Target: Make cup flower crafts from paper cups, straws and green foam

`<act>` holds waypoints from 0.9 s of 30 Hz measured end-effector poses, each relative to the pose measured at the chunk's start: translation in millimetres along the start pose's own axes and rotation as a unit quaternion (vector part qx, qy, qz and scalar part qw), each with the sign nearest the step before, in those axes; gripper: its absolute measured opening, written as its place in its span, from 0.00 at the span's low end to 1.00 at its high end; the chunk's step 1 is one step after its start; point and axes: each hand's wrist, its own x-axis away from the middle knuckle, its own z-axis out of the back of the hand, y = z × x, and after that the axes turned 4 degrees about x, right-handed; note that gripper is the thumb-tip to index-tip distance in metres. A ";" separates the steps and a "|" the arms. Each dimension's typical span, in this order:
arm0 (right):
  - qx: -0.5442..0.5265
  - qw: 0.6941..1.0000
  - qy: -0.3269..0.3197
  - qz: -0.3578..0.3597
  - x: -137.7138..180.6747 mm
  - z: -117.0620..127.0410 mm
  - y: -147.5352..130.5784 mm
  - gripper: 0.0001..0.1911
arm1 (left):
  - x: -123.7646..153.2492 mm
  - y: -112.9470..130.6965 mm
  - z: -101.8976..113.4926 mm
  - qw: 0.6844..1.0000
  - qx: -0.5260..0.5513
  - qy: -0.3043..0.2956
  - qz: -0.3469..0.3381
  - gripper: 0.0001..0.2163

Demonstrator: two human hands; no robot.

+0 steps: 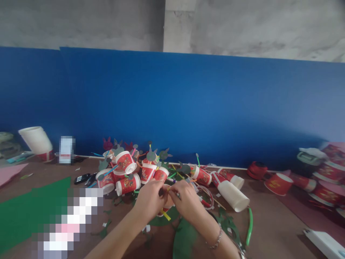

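Observation:
Close together in the middle of the head view, my left hand [152, 198] and my right hand [185, 196] meet over a small paper cup [169, 202]. The left fingers are closed at the cup's side. My right thumb and fingers pinch at its upper edge; what lies between them is too small and hidden to make out. A yellow strip [166, 215] sticks out below the cup. Just behind my hands is a pile of red printed paper cups [126, 162] with coloured strips and grey and red animal-head cutouts [151, 154].
Green paper [35, 208] lies at left, green scraps [226, 223] around my hands. Stacked white cups [234, 196] and a green strip [249, 226] lie to the right, with red tubs [279, 183] beyond. A blue partition [172, 100] borders the table's back.

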 end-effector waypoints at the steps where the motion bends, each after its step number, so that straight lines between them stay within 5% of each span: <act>1: 0.000 1.000 0.000 -0.001 0.2 -1.0 0.1 0.09 | 0.4 0.6 -1.2 1.000 -0.014 0.002 -0.006 0.06; 8: 0.000 0.999 0.026 -0.042 2.2 -12.6 -4.2 0.11 | 5.6 4.0 -8.8 0.997 -0.029 0.010 -0.066 0.09; 27: -0.022 0.999 0.036 -0.026 1.1 -7.1 -4.8 0.11 | 3.5 4.3 -8.0 0.999 -0.016 0.031 -0.026 0.08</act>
